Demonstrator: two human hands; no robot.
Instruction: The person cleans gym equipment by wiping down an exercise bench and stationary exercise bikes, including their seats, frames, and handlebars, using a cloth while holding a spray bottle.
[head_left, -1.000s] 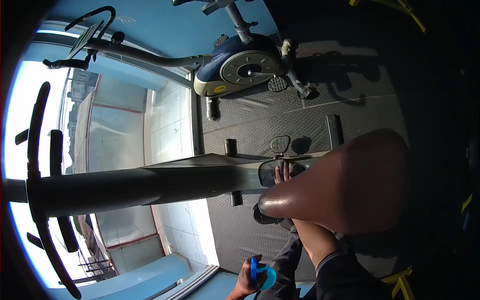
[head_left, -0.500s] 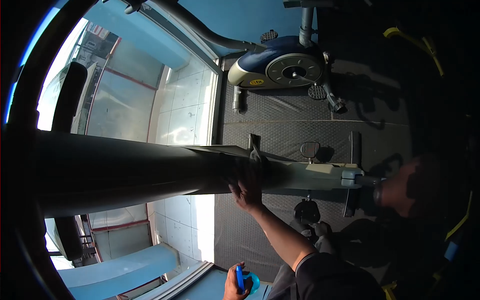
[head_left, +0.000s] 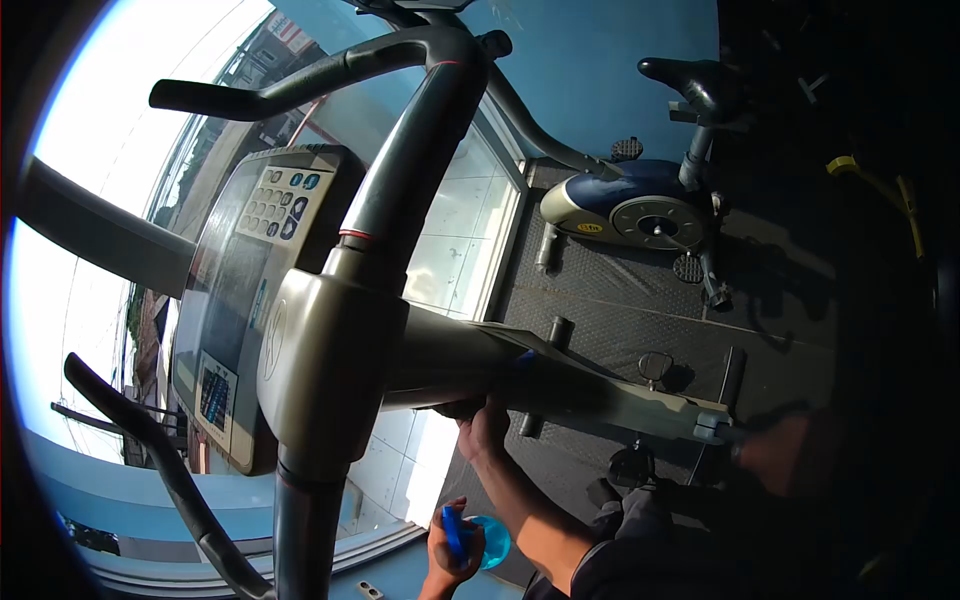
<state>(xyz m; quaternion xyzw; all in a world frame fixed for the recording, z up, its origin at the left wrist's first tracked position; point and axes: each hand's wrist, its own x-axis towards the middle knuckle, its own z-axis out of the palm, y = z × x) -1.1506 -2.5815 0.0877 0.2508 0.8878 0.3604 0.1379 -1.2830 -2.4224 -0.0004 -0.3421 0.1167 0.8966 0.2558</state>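
Note:
My left hand (head_left: 455,545) is closed around a spray bottle with a blue trigger head and clear blue body (head_left: 490,543), low in the view. My right hand (head_left: 485,430) reaches up against the lower side of the exercise bike's thick grey frame (head_left: 460,360). Its fingers are hidden at the frame, where a dark patch shows that I cannot make out. Nearer to me stand the bike's console (head_left: 240,300), with buttons and a screen, and its dark handlebar (head_left: 415,150). The brown saddle (head_left: 775,455) lies in shadow at the right.
A second exercise bike, blue and cream (head_left: 630,205), stands beyond on the black textured mat (head_left: 610,285). A glass pane and window frame (head_left: 505,240) run along the left. Yellow metal legs (head_left: 905,210) show at the far right. My feet are beside the near pedal (head_left: 632,465).
The view has shifted toward the handlebar and console. My right hand has moved from near the saddle and pedal onto the frame, then to its lower side. My left hand still holds the spray bottle.

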